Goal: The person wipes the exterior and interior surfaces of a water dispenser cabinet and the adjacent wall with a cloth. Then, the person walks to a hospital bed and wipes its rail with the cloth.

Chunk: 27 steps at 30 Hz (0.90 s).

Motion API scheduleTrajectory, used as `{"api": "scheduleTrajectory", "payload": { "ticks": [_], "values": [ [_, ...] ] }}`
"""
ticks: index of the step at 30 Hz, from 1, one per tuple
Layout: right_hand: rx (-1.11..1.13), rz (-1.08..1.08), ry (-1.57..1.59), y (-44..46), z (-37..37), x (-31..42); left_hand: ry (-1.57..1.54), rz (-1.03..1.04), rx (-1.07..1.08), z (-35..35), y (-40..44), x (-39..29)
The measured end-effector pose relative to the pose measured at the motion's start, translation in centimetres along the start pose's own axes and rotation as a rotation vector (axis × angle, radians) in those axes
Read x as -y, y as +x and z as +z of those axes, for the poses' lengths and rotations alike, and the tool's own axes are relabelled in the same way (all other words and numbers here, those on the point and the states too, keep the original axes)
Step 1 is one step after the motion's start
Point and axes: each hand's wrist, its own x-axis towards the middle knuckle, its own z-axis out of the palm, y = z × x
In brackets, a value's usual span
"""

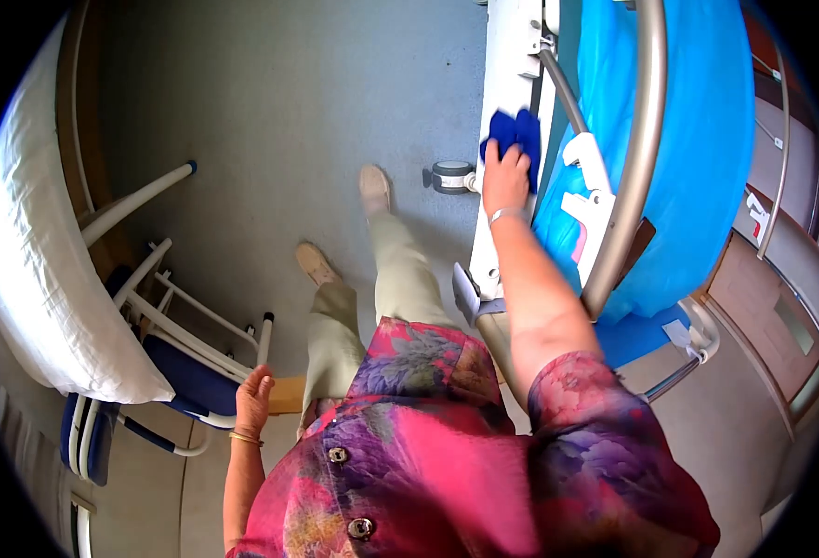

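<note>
My right hand presses a dark blue cloth onto the white side rail of a bed. Its fingers lie over the near end of the cloth. Beside that arm, a metal guard rail curves along the bed, with white plastic joint pieces below it. At my left side hangs my left hand, fingers curled in, with nothing visible in it. A folded chair with white tubes and dark blue padding is nearest to it.
Bright blue sheeting covers the bed at right. A grey caster stands out from under the bed over the grey floor. At left is a white-covered bed or cushion. A wooden panel stands far right.
</note>
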Motion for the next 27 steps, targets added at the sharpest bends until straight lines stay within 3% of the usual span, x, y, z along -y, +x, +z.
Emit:
{"api": "scheduleTrajectory", "payload": {
  "ticks": [4, 8, 10, 12, 15, 18, 20, 22, 25, 27],
  "values": [
    [0.246, 0.196, 0.111, -10.4, 0.7, 1.7, -0.154, 0.081, -0.043, -2.2, 0.4, -1.4],
    [0.708, 0.507, 0.248, -14.6, 0.5, 2.7, -0.076, 0.087, -0.064, -3.6, -0.4, -2.9],
    [0.605, 0.489, 0.574, -14.6, -0.4, 3.0, -0.129, 0.109, -0.038, -4.3, -0.2, -2.0],
    [0.416, 0.26, 0.83, -13.1, -2.3, 4.0, -0.081, 0.157, -0.027, -5.2, 0.3, -0.7],
    [0.288, 0.059, 0.896, -8.8, -10.3, 5.2, -0.017, 0.181, -0.028, -6.5, 1.3, 1.1],
    [-0.037, -0.092, 0.958, -5.0, -17.4, 3.9, -0.055, 0.26, -0.056, -7.6, 2.5, 1.2],
    [-0.258, -0.096, 0.984, -3.8, -22.5, 1.5, 0.049, 0.245, -0.081, -8.0, 2.5, -0.7],
    [-0.315, 0.051, 0.963, -3.9, -26.2, -1.5, 0.038, 0.278, -0.094, -8.4, 3.7, -1.4],
    [-0.484, 0.22, 1.094, -5.0, -25.7, -6.5, 0.077, 0.294, -0.14, -8.0, 4.3, -3.6],
    [-0.488, 0.348, 0.978, -6.3, -24.7, -8.8, 0.074, 0.35, -0.149, -7.7, 6.4, -3.0]
  ]
}}
